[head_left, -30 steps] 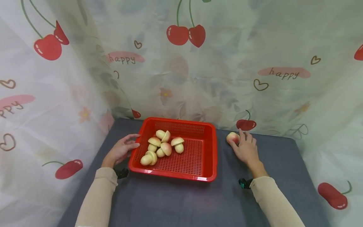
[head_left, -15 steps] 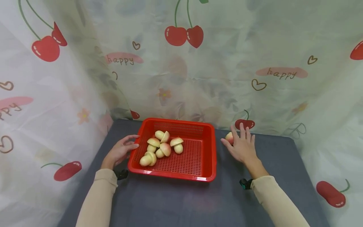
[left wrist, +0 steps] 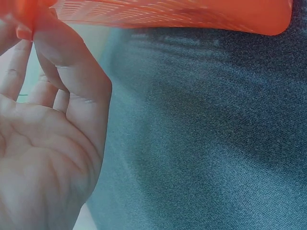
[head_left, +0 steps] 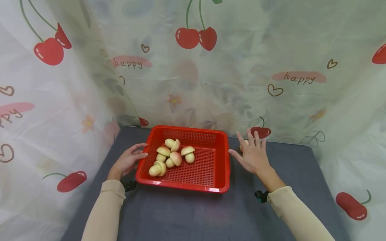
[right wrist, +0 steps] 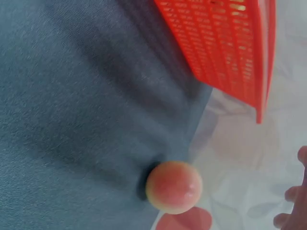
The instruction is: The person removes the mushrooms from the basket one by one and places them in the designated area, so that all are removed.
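Basket [head_left: 206,167]: on the table [head_left: 181,214]
Mushrooms [head_left: 176,158]: five, mostly in the basket's left half
Round piece [right wrist: 173,187]: right of the basket
Left hand [head_left: 128,161]: pinches the basket's left rim
Right hand [head_left: 254,157]: fingers spread, right of the basket

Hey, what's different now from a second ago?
The right hand let go of the round pinkish thing and slid left toward the red basket, fingers spread. The left hand still holds the basket's edge; the five toy mushrooms inside and the round thing stayed put.
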Demonstrator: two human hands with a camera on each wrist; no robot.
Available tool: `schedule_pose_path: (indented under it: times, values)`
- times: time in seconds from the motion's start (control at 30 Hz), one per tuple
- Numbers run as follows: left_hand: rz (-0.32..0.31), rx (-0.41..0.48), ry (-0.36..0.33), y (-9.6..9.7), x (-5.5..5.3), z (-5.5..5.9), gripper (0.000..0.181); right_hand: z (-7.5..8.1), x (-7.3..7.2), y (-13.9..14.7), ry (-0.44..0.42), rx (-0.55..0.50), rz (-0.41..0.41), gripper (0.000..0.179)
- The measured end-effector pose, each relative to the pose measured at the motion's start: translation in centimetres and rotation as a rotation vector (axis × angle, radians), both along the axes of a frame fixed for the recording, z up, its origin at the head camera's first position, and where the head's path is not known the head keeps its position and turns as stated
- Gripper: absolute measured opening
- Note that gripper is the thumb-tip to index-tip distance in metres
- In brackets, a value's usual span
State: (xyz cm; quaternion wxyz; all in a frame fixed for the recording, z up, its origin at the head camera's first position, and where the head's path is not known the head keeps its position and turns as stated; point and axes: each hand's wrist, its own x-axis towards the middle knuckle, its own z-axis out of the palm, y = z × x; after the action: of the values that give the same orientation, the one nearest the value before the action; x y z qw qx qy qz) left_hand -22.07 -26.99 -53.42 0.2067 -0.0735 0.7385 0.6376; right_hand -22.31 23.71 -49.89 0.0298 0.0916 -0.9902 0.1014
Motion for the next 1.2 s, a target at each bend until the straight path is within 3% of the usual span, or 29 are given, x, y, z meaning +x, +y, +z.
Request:
schedule_pose_path:
  times: [0.57,0.93,1.2]
  values:
    - [-0.006,0.008,-0.005,-0.4,-0.2,-0.5,0.059,2.2,1.0,-4.8,-0.033,-0.013,0.098,0.087]
    - [0.003,0.001,-0.002,-0.2,-0.3,-0.5,0.057,2.7,1.6,-7.5,-0.05,-0.112,0.199,0.083]
    - [-0.045,-0.069,0.03,-0.3,-0.8,0.0,0.056,2.9,1.6,-9.0,-0.1,-0.189,0.246,0.083]
